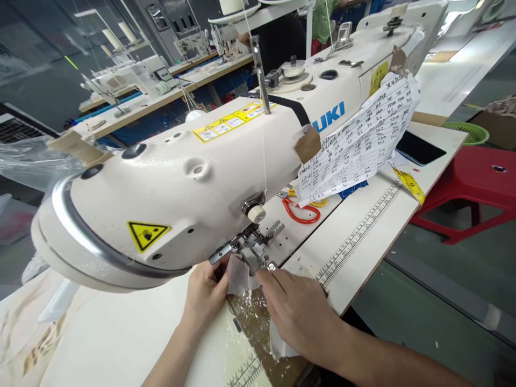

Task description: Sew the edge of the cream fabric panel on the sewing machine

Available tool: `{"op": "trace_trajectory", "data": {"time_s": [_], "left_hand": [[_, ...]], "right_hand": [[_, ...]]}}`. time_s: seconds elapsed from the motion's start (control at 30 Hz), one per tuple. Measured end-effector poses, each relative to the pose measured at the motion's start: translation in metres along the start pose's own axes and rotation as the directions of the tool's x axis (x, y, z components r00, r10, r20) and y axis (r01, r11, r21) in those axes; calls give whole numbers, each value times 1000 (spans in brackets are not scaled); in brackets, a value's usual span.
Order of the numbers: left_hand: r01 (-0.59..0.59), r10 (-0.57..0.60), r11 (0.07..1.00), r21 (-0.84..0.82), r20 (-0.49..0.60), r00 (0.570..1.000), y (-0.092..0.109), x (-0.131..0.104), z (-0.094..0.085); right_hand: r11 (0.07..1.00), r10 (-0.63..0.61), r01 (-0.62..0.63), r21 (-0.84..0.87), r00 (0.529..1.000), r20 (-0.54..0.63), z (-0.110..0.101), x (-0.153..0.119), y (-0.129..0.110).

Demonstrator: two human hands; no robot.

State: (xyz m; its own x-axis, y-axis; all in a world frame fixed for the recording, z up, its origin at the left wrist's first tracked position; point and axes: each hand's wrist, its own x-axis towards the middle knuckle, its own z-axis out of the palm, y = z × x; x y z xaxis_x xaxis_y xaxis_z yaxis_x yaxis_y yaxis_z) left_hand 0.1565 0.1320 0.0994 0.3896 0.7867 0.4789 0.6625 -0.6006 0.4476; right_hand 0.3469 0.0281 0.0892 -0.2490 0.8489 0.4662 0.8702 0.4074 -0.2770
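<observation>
A white sewing machine [161, 188] fills the middle of the view, its presser foot and needle area [253, 247] low at centre. Just below that, my left hand [205, 293] has its fingers closed on a piece of thin white fabric [238, 277]; the fingertips are partly hidden by the machine head. My right hand [296, 312] lies to the right of the foot, fingers curled down over the fabric by the metal plate. Part of the same pale cloth seems to hang below the right palm. Brown tape covers the table under both hands.
Red-handled scissors [301, 213] lie behind the needle area. A handwritten sheet [358, 142] is taped to the machine. A printed ruler [358, 231], yellow measuring tape [409, 185] and phone [421, 148] are along the right, beside a red stool [471, 183].
</observation>
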Motion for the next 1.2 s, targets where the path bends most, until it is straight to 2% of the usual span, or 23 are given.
{"op": "trace_trajectory", "data": {"time_s": [0.13, 0.23, 0.4, 0.53, 0.63, 0.7, 0.8, 0.9, 0.97, 1.03, 1.1, 1.2], "left_hand": [[-86, 86, 996, 34, 5, 996, 0, 0, 1], [-87, 85, 995, 42, 48, 995, -1, 0, 1], [7, -6, 1000, -15, 71, 997, -2, 1, 2], [120, -114, 987, -109, 58, 992, 0, 4, 2], [132, -126, 983, -129, 51, 991, 2, 4, 0], [85, -82, 990, -110, 37, 996, 1, 3, 0], [-75, 74, 997, -3, -30, 997, -2, 0, 1], [-293, 307, 942, 163, -69, 949, -5, -3, 2], [-406, 426, 882, 240, -39, 904, -4, -4, 2], [-464, 478, 847, 261, 9, 878, -1, -4, -1], [-484, 485, 845, 229, 56, 873, 4, -4, -7], [-498, 480, 845, 194, 134, 867, 12, -6, -15]], "right_hand": [[1000, 7, -7, -4, 1000, 5, 2, 0, 1], [1000, -7, 7, -13, 1000, 10, 2, 0, 0], [999, -42, 42, -18, 999, 22, 1, -1, 0], [1000, -6, 6, 16, 1000, 7, 1, -2, 0], [999, 24, -23, 28, 1000, -14, 1, -1, 0], [999, 31, -31, 23, 999, -24, 1, 0, -1], [1000, 28, -27, 14, 999, -21, 1, 1, -1], [999, 38, -38, 5, 999, -1, 2, 3, -2], [998, 53, -53, -21, 998, -17, 3, 4, -3], [996, 70, -72, -52, 996, -52, 2, 1, -4], [996, 88, -89, -18, 994, -62, -4, -8, -4], [966, 120, -120, 231, 993, 15, -20, -36, -4]]}}
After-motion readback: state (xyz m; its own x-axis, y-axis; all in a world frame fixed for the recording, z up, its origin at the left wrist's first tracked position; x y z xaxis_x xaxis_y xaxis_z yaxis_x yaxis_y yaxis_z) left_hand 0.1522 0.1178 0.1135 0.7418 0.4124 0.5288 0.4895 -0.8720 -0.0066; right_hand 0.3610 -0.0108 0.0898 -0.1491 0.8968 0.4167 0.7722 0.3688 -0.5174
